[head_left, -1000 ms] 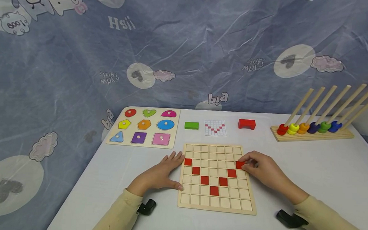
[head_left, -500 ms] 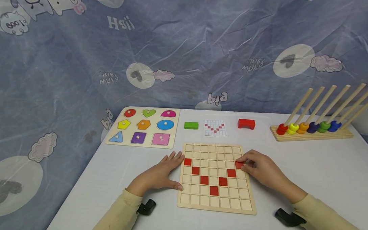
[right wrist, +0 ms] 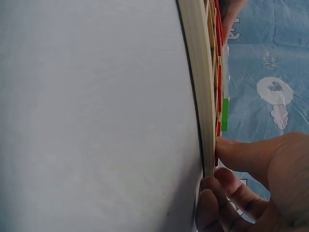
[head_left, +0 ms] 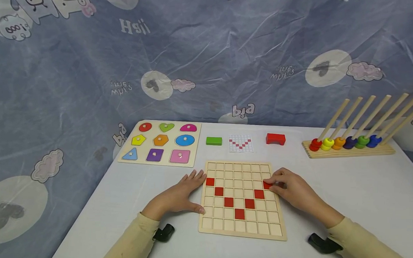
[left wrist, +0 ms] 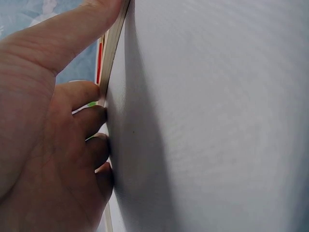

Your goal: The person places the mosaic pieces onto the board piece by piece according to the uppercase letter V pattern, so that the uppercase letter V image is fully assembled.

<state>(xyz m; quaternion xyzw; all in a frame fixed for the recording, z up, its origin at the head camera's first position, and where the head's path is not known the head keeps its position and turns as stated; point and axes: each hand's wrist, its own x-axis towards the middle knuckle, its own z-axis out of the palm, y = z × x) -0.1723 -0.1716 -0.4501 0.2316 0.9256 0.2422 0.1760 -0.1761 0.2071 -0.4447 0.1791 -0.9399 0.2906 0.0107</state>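
In the head view a square wooden grid board lies on the white table, with red square tiles forming a V across its cells. At the V's right end, my right hand pinches a red tile in a right-edge cell, thumb and index finger over it. The right wrist view has the thumb at the board's side edge, other fingers curled below. My left hand lies spread along the left edge, thumb and fingertips touching the frame. The left wrist view shows its palm beside that edge.
Behind the board lie a green block, a pattern card with a V of red squares, and a red arch block. A knobbed shape puzzle lies back left; a peg stand with coloured beads stands back right.
My right index fingertip has slid slightly left over the red tile, covering more of its upper part. The left hand keeps its place on the board's edge.
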